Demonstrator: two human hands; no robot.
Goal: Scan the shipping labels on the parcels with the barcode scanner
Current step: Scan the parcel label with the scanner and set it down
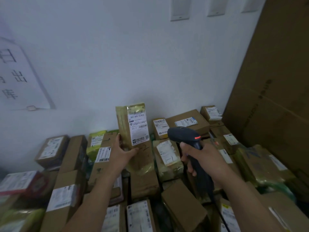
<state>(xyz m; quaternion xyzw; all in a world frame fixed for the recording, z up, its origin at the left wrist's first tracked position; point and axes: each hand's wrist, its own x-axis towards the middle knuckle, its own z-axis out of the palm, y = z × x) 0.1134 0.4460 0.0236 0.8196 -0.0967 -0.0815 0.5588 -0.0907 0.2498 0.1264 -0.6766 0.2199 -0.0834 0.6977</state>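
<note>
fingers [118,138] hold parcel [124,124] upright, scanner [183,135] beside it.

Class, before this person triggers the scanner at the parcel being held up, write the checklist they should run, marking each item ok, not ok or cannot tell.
1. Left hand holds the parcel roughly upright: ok.
2. Shipping label faces the person, barcodes not covered by the thumb: ok.
3. Right hand has its grip round the barcode scanner handle: ok.
4. Scanner powered, orange light showing: ok.
5. Scanner head aimed squarely at the label: cannot tell.
</note>
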